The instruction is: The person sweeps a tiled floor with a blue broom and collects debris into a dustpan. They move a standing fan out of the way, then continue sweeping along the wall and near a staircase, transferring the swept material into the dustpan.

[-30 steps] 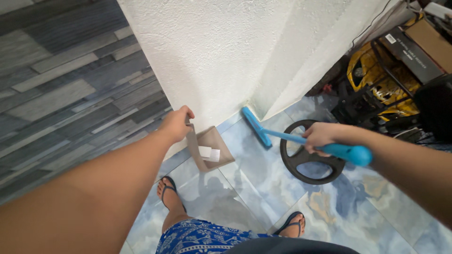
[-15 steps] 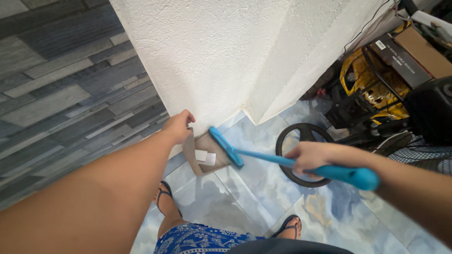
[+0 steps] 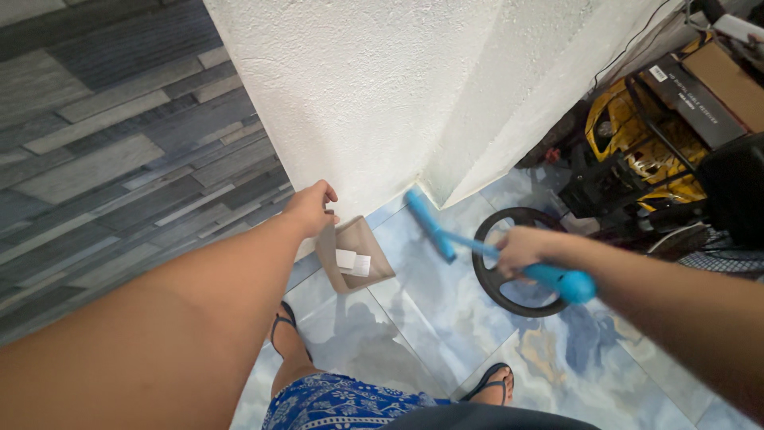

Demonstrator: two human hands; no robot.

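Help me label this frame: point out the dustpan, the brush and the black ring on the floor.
dustpan (image 3: pixel 368 245): head view, on its brown tray.
brush (image 3: pixel 428 221): head view, on its blue head.
black ring (image 3: pixel 487 280): head view, on its left rim.

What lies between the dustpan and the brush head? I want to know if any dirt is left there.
In the head view, only bare blue tile floor shows between the dustpan and the brush head; no debris can be made out there.
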